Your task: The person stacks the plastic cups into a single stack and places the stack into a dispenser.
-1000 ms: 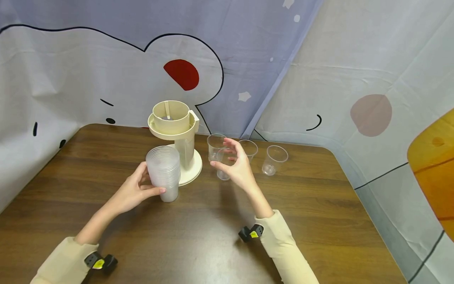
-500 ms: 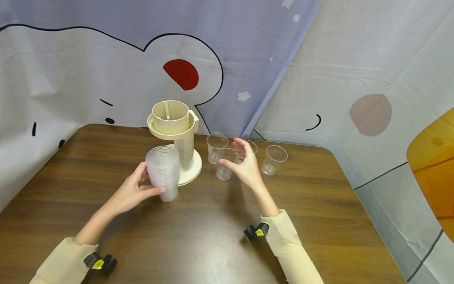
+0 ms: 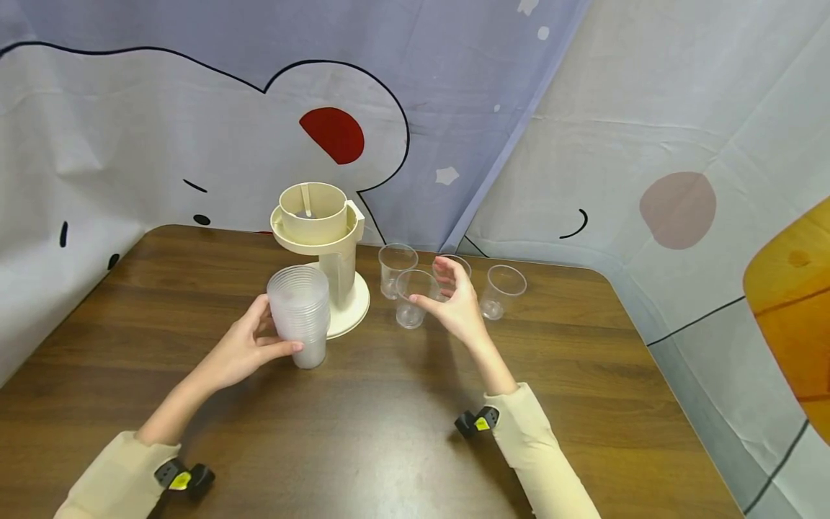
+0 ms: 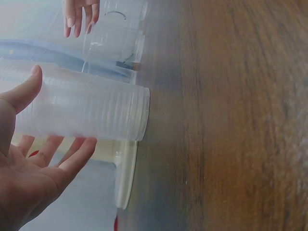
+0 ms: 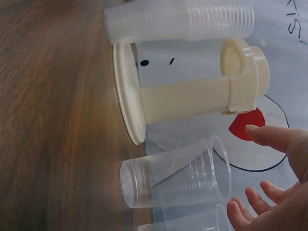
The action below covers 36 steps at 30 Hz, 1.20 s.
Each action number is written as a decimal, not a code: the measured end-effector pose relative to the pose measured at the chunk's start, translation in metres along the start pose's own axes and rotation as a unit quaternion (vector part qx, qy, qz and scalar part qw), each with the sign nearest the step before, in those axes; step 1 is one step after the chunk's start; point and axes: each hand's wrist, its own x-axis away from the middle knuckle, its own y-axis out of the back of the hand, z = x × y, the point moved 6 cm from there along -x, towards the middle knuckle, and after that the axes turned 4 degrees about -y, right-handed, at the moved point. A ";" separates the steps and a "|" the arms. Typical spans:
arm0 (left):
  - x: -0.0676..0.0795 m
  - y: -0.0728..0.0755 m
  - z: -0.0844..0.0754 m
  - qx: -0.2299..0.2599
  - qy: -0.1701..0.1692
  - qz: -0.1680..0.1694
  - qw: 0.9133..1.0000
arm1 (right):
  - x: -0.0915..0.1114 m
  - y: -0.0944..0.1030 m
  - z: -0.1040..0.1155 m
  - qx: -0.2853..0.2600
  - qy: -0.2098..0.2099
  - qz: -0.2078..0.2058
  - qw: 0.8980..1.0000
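Near the cream-coloured stand with a ring-shaped top (image 3: pixel 338 281), a tall stack of nested clear plastic cups (image 3: pixel 300 306) stands upright on the table. My left hand (image 3: pixel 236 355) holds this stack from the left, thumb in front and fingers curled round its far side. My right hand (image 3: pixel 459 308) is held with thumb and fingers apart, nothing between them, beside a single clear cup (image 3: pixel 410 311). In the right wrist view, a gap shows between the thumb and that upright cup (image 5: pixel 178 173). Another cup (image 3: pixel 462 264) is partly hidden behind the right hand.
One clear cup (image 3: pixel 397 261) stands behind the single cup, close to the stand's base. A further cup (image 3: pixel 503 287) is to the right of my right hand. The brown wooden table (image 3: pixel 363 440) ends at a printed cloth backdrop (image 3: pixel 246 158).
My right hand has drawn away to the right from the front single cup, which stays standing in place. The left hand and the stack have not visibly moved.
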 end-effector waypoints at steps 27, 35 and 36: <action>0.000 0.001 -0.001 0.001 0.003 0.001 1.000 | 0.004 -0.001 -0.020 0.061 -0.047 0.019 0.997; 0.001 0.001 -0.003 0.000 0.000 0.000 1.000 | 0.006 -0.007 -0.016 0.074 -0.045 0.028 0.996; 0.001 0.001 -0.003 0.000 0.000 0.000 1.000 | 0.006 -0.008 -0.016 0.078 -0.047 0.030 0.995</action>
